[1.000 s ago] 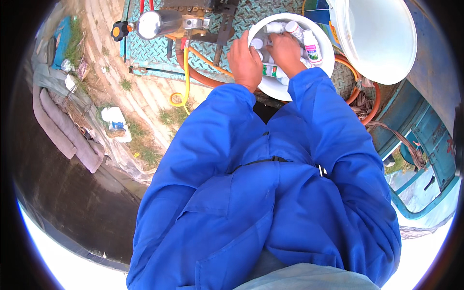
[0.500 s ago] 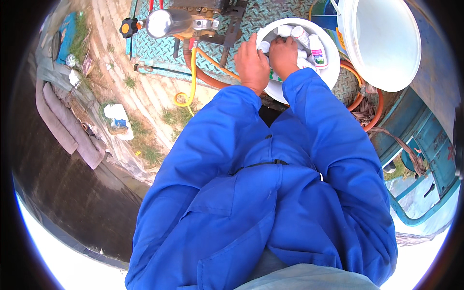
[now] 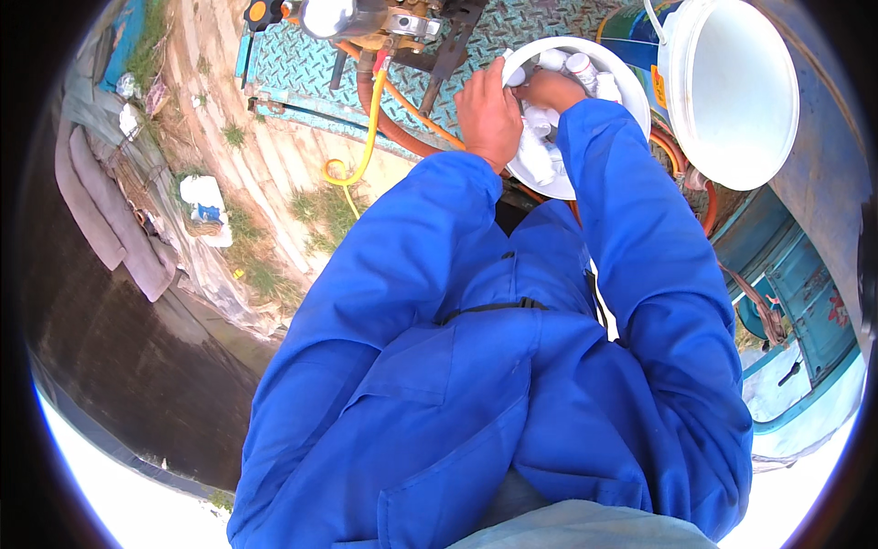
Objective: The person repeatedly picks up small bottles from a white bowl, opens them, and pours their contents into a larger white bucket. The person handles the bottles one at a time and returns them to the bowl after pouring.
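A round white bucket (image 3: 631, 82) holds several small white plastic bottles (image 3: 535, 156), some lying on their sides. My left hand (image 3: 489, 114) grips the bucket's left rim, fingers over the edge and thumb toward the inside. My right hand (image 3: 551, 90) reaches down into the bucket among the bottles and points left. Its fingertips are hidden there, close to my left thumb, so whether it holds a bottle does not show. One bottle with a reddish cap ring (image 3: 581, 66) lies just beyond my right hand.
A larger white bucket (image 3: 732, 96) lies tipped at the right, beside a dark blue container (image 3: 629, 35). Beneath is a teal tread-plate platform (image 3: 311, 69) carrying a pump with a metal cylinder (image 3: 343, 16). A yellow hose (image 3: 373, 119) and an orange-brown hose (image 3: 402, 137) run past its edge.
The view has shifted, and the small bucket sits slightly farther right in it. My right hand has turned leftward inside; white bottles now show below it, where a green label was before.
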Motion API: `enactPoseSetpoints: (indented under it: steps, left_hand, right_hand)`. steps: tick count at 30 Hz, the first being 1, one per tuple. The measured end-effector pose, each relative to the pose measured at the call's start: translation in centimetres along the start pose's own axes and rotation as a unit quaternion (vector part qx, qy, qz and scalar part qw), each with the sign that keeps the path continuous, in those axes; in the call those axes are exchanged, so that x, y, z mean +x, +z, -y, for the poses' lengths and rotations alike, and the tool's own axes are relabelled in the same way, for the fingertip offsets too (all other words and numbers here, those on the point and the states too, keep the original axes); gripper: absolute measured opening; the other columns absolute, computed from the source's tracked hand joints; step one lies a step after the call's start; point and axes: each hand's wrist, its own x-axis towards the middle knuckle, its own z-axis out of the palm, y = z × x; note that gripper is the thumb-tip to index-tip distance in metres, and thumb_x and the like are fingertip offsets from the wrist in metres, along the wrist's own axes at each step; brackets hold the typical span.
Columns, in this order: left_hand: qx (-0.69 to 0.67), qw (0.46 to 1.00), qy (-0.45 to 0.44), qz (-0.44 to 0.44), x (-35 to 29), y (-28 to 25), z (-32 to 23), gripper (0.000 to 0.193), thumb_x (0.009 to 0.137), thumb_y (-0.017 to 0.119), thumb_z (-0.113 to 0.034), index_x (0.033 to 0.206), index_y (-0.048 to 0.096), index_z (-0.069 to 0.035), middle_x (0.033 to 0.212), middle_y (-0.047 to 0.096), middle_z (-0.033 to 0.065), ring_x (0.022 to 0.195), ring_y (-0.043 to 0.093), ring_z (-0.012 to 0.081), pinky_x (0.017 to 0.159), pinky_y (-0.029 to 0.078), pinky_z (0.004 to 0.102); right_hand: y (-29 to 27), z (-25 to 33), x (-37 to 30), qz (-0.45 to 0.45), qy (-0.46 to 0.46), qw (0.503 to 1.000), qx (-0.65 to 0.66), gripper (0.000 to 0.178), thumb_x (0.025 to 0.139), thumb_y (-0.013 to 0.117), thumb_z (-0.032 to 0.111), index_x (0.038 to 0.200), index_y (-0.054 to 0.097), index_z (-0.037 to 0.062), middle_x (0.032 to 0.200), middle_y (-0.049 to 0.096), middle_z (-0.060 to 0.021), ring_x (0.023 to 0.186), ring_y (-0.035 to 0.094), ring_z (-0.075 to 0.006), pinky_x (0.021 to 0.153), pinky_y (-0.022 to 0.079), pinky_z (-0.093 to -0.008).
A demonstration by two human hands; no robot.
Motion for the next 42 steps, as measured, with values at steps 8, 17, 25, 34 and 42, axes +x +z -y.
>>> enactPoseSetpoints:
  steps: [8,17,25,34,42]
  left_hand:
    - [0.003,1.000,-0.006,0.012,-0.1,0.2,0.2,0.058,0.101,0.070,-0.009,0.157,0.055,-0.006,0.130,0.064,0.0153,0.120,0.061,0.0392,0.101,0.044,0.0537]
    - [0.007,1.000,-0.011,0.021,-0.1,-0.1,0.0,0.058,0.101,0.071,-0.010,0.157,0.054,-0.004,0.132,0.064,0.0184,0.126,0.060,0.0414,0.105,0.044,0.0565]
    - [-0.002,0.999,-0.015,0.039,0.2,-0.6,-0.4,0.056,0.105,0.067,-0.011,0.158,0.052,-0.003,0.135,0.063,0.0215,0.128,0.060,0.0447,0.108,0.043,0.0575]
    - [-0.014,0.999,-0.016,0.042,0.3,-0.6,-0.7,0.054,0.106,0.064,-0.010,0.159,0.052,-0.003,0.138,0.063,0.0219,0.129,0.060,0.0452,0.109,0.044,0.0573]
    - [-0.005,1.000,-0.004,0.027,0.3,-0.8,-1.0,0.051,0.105,0.064,-0.006,0.155,0.055,0.001,0.137,0.065,0.0267,0.125,0.064,0.0501,0.106,0.050,0.0561]
  right_hand:
    - [-3.7,-1.8,-1.5,0.043,0.097,0.979,0.177,0.080,0.096,0.074,0.069,0.115,0.077,-0.0092,0.094,0.075,-0.0222,0.082,0.073,-0.0378,0.071,0.058,-0.0500]
    - [-7.3,-1.7,-13.4,-0.023,0.118,0.784,0.610,0.051,0.102,0.075,0.062,0.099,0.076,0.0110,0.074,0.067,0.0008,0.057,0.053,-0.0077,0.048,0.032,-0.0263]
    - [-11.5,-3.5,-24.5,-0.055,-0.036,0.561,0.825,0.049,0.113,0.065,0.050,0.136,0.059,0.0076,0.089,0.075,-0.0152,0.055,0.061,-0.0111,0.037,0.036,-0.0209]
    - [-11.5,-5.0,-28.9,-0.151,-0.009,0.526,0.837,0.046,0.115,0.062,0.050,0.129,0.066,0.0064,0.086,0.078,-0.0136,0.058,0.067,-0.0107,0.037,0.035,-0.0226]
    - [-7.7,-2.9,-27.3,-0.151,0.016,0.433,0.889,0.041,0.115,0.063,0.048,0.130,0.067,0.0097,0.089,0.079,-0.0122,0.059,0.068,-0.0138,0.039,0.033,-0.0246]
